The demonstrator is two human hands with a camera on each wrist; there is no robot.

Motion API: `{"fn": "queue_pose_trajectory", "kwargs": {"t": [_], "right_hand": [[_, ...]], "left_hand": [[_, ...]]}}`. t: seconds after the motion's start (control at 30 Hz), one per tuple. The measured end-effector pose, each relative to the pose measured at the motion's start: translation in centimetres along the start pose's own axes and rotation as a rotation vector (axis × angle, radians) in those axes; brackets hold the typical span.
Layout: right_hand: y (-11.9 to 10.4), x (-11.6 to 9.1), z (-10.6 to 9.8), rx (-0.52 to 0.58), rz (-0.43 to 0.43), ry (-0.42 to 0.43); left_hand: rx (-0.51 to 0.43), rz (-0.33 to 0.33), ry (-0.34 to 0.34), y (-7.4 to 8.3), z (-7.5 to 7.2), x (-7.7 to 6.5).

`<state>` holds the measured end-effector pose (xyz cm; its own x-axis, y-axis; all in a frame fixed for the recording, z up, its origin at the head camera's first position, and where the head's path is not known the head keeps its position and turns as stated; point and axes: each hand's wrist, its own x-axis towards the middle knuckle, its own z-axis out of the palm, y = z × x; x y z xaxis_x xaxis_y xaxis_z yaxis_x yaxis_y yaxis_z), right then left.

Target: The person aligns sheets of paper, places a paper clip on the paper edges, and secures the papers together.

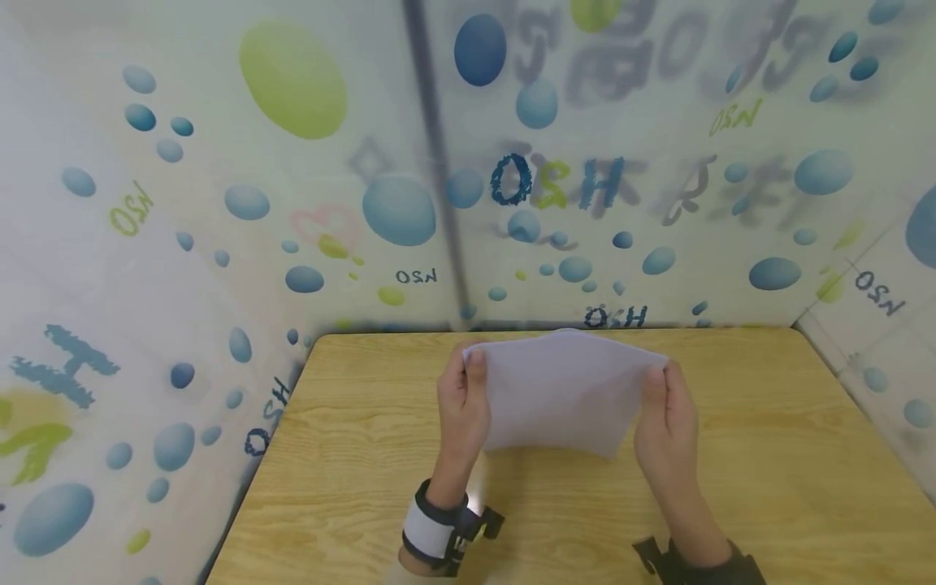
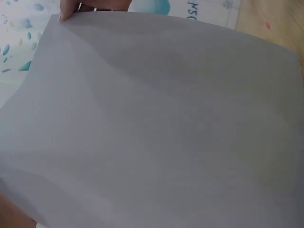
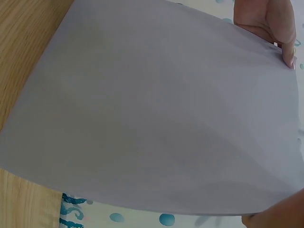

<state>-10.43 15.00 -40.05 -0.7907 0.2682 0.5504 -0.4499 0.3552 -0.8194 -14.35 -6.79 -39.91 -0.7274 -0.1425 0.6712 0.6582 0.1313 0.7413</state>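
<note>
A plain white sheet of paper [image 1: 559, 398] hangs between my two hands above the table, slightly bowed, its lower edge toward me. My left hand [image 1: 465, 402] pinches the upper left corner, thumb on the near side. At the opposite upper corner my right hand [image 1: 669, 426] pinches the sheet in the same way. The paper [image 2: 166, 123] fills most of the left wrist view, with fingers of the right hand [image 2: 95, 5] at its top edge. In the right wrist view the left hand [image 3: 267, 21] grips a corner of the paper [image 3: 142, 109].
A wooden table [image 1: 351, 455] with light grain lies under the hands. Behind it stands a wall covering [image 1: 395, 301] printed with blue and green dots and letters, and it continues along both sides. A strapped band [image 1: 431, 528] circles the left wrist.
</note>
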Motion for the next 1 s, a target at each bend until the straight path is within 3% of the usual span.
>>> {"fn": "queue_pose_trajectory", "kwargs": {"t": [0.2, 0.4, 0.73, 1.0], "right_hand": [[0.00, 0.03, 0.27, 0.028, 0.010, 0.041], [0.14, 0.17, 0.26, 0.072, -0.010, 0.057], [0.09, 0.19, 0.49, 0.015, -0.009, 0.091], [0.49, 0.04, 0.44, -0.004, 0.007, 0.087]], "left_hand": [[-0.005, 0.027, 0.023, -0.33, 0.37, -0.03], [0.004, -0.005, 0.018, -0.29, 0.26, -0.11], [-0.007, 0.003, 0.037, 0.01, 0.56, 0.13], [-0.001, 0.009, 0.041, -0.85, 0.56, -0.22]]}}
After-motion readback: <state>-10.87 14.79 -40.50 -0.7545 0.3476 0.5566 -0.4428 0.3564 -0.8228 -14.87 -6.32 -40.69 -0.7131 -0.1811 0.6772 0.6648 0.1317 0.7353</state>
